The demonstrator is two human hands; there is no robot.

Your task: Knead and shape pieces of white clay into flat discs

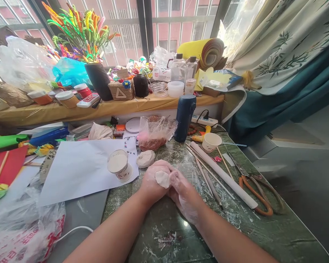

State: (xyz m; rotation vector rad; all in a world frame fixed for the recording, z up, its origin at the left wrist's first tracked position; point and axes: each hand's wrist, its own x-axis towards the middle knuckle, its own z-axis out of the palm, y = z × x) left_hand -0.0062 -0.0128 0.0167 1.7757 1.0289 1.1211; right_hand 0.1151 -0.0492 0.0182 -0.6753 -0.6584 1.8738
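Both hands meet over the dark green tabletop, dusted with white powder. Between them is a flattened lump of white clay [162, 179]. My left hand [152, 177] is curled round it from the left. My right hand [182, 191] presses against it from the right, its thumb at the lump's edge; both hands' far fingers are hidden. Just beyond the left hand lies a larger lump of pale clay [146, 159]. To the left, a cup of white powder [117, 162] stands on a white paper sheet [79, 168].
A white rolling rod [223, 174], thin sticks and orange-handled scissors [256, 193] lie at the right. Further back stand a paper cup [211, 142], a dark blue flask [184, 118] and a plastic bag of reddish material [155, 137]. A crumpled plastic bag [24, 230] lies front left.
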